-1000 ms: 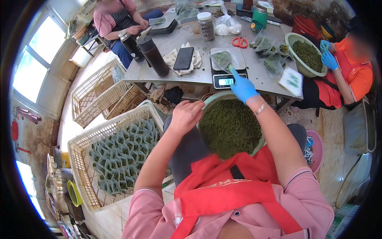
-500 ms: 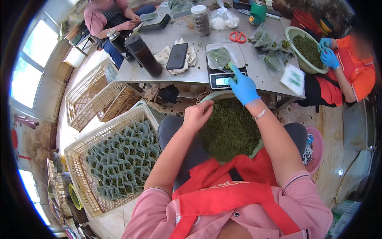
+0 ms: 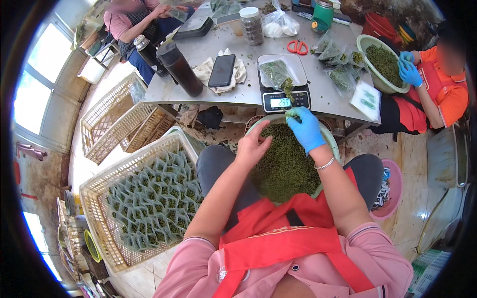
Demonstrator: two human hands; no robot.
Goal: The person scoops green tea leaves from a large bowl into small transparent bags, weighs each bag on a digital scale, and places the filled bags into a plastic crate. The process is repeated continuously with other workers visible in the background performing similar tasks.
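Observation:
My bare left hand [image 3: 253,145] hovers over the left rim of a pale green basin [image 3: 335,144], fingers apart and holding nothing visible. The basin stands between my knees, full of small green bead-like pieces [image 3: 283,164]. Over its far rim is my right hand [image 3: 305,130] in a blue glove with greenish fingertips. Its fingers are curled together; whatever is in them is hidden. Just beyond, a digital scale [image 3: 300,94] carries a clear bag [image 3: 275,72] of the green pieces. A clump [image 3: 287,85] of them spills from the bag's mouth toward the lit display.
At left, a cream crate [image 3: 114,265] holds rows of filled bags [image 3: 151,198]. The metal table [image 3: 328,94] bears a phone [image 3: 221,70], a dark flask [image 3: 180,69], red scissors [image 3: 297,47] and more bags [image 3: 343,77]. Co-workers sit left and right.
My right hand has drawn back from the bag to the basin's far rim, its fingers curling. A green clump now spills from the bag. My left hand has opened slightly.

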